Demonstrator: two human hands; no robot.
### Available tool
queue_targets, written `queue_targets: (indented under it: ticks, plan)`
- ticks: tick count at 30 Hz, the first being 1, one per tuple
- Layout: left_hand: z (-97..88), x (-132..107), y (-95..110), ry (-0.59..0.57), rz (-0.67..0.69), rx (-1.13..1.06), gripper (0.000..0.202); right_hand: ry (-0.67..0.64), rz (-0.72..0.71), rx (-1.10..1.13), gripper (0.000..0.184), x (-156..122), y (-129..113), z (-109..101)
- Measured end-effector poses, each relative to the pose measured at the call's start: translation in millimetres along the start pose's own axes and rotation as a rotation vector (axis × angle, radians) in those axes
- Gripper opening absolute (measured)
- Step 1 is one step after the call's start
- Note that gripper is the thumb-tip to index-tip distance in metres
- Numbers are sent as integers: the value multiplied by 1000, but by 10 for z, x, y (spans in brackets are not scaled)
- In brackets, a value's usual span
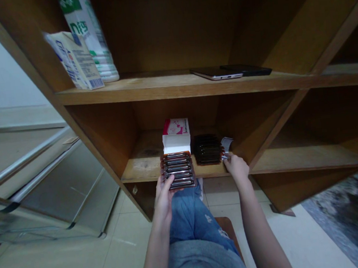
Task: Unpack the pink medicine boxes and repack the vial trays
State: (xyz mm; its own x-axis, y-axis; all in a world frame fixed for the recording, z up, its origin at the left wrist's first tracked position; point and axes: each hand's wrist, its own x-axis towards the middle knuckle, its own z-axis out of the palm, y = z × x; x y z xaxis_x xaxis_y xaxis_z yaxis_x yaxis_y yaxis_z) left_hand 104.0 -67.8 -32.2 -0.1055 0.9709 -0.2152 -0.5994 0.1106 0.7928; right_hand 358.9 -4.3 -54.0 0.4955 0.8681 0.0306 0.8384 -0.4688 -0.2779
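My left hand [166, 191] is closed around the near end of a tray of brown glass vials [178, 168], thumb on top. The vials lie in a row, and the far end of the tray meets the open flap of a pink and white carton [176, 128] on the lower shelf. To the right, a second tray of dark brown vials [208, 149] rests on the shelf. Beside it my right hand [236, 166] is at the shelf's front edge, its fingers pinched on a white printed paper leaflet [227, 143]. The fingertips are partly hidden.
On the upper shelf [148, 86] stand a drink carton [77, 61] and a white and green bottle [92, 36] at the left. Two flat phone-like devices lie there, one silver-edged [217, 73]. A glass-sided, metal-framed case [60, 193] stands left of the wooden cabinet.
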Motion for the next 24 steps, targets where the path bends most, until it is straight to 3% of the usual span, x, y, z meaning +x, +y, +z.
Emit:
queue_targets:
  ticks: [5,9,15,20,24]
  plan:
    - [4,-2,1,-15,-5,-6,39,-16,-18,-31,34,17,-18,-8]
    - [5,2,3,-15,2,2,39,60,8,28,36,-79,36,9]
    - [-6,-12,4,-19,7,8,40,311,-15,408,40,-240,139,52]
    - [-14,-9,6,-14,3,5,38,326,-36,659,50,-194,219,156]
    - [-7,-6,11,-12,5,5,37,333,3,992,55,-182,238,240]
